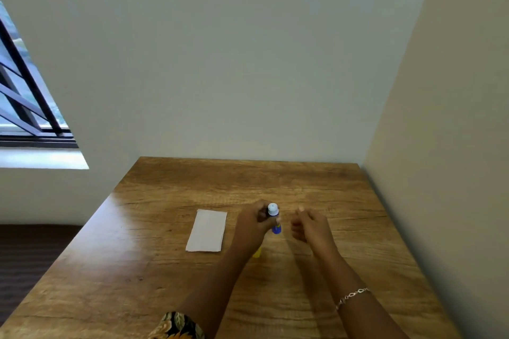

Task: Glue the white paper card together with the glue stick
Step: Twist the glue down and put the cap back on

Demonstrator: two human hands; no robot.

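Observation:
A white paper card [207, 230], folded flat, lies on the wooden table [165, 278] left of my hands. My left hand [252, 224] grips a blue glue stick [274, 219] upright, its pale tip showing at the top. A yellow piece [257, 252], perhaps the cap, peeks out from under my left wrist on the table. My right hand [307, 224] hovers just right of the glue stick with its fingers loosely curled and nothing in it, a small gap apart from the stick.
The table sits in a corner, with a wall along its far edge and another along its right edge [391, 215]. A barred window [24, 96] is at the far left. Bare tabletop surrounds the card and my hands.

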